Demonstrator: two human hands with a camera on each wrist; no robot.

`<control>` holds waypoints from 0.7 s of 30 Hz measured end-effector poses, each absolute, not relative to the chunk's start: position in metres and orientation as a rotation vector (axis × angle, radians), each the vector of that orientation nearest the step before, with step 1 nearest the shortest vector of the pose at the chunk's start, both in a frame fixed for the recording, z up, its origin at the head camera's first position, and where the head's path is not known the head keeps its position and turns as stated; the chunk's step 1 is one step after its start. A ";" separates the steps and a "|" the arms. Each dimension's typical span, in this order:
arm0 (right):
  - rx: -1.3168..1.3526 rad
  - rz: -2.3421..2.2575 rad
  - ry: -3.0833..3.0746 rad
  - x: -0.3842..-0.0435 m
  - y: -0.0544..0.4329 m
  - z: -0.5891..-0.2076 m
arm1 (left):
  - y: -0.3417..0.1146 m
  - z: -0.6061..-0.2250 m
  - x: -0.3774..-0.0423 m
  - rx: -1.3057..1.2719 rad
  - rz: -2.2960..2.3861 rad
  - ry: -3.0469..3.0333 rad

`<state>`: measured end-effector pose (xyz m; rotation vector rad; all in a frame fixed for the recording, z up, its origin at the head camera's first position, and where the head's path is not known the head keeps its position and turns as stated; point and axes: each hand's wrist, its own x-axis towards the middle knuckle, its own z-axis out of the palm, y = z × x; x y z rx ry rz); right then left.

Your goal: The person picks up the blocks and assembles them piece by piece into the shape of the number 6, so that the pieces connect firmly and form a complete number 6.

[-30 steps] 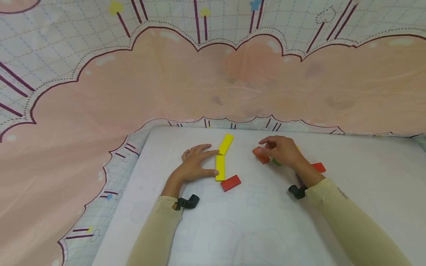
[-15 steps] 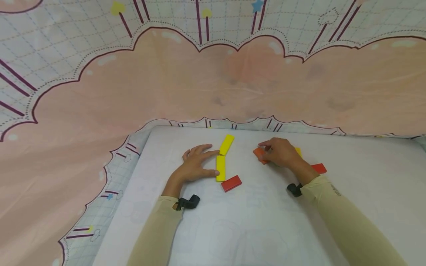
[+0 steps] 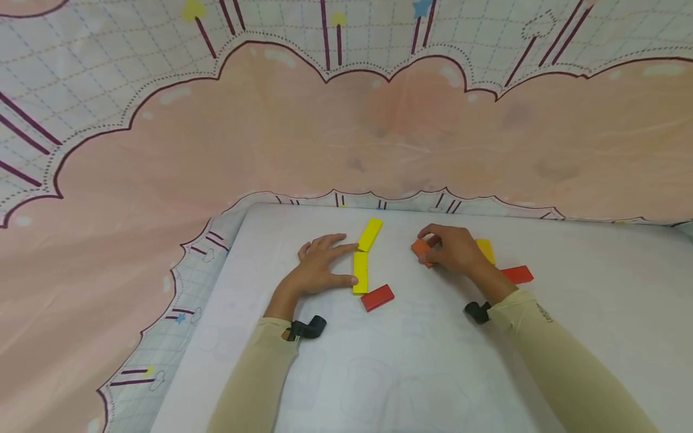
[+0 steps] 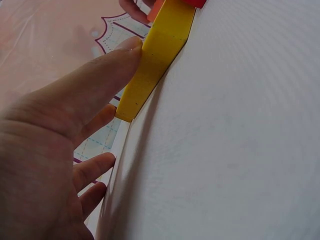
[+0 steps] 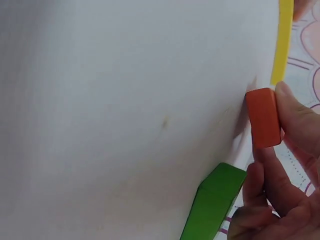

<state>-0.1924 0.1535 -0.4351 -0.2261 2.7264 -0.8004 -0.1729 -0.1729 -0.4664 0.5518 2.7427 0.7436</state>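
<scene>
In the head view my left hand (image 3: 316, 269) rests beside two yellow blocks, its thumb and index finger extended. Its thumb touches the side of the near yellow block (image 3: 360, 272), as the left wrist view also shows. The index fingertip reaches the spot where this block meets the far yellow block (image 3: 370, 234), which lies angled to the right. A red block (image 3: 378, 297) lies slanted at the near end of the row. Farther right, my right hand (image 3: 452, 246) pinches an orange block (image 5: 264, 117) between thumb and fingers, low over the white table.
A green block (image 5: 214, 202) stands near my right hand's fingers; the hand hides it from the head camera. Behind my right wrist lie another yellow block (image 3: 485, 250) and a red block (image 3: 517, 275). The white tabletop (image 3: 400, 373) ends at a cartoon-printed cloth (image 3: 346, 144).
My right hand has shifted slightly left and its fingers have closed around the orange block. The green block has become covered, while the yellow block behind shows more. My left hand stays put.
</scene>
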 end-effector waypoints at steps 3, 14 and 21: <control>-0.223 -0.852 2.721 -0.190 0.154 -0.434 | -0.173 -0.466 -0.173 0.551 0.750 2.740; -0.233 -1.118 2.642 -0.179 0.169 -0.424 | -0.171 -0.465 -0.174 0.535 0.752 2.730; -0.171 -1.198 2.513 -0.171 0.174 -0.420 | -0.172 -0.467 -0.173 0.529 0.747 2.739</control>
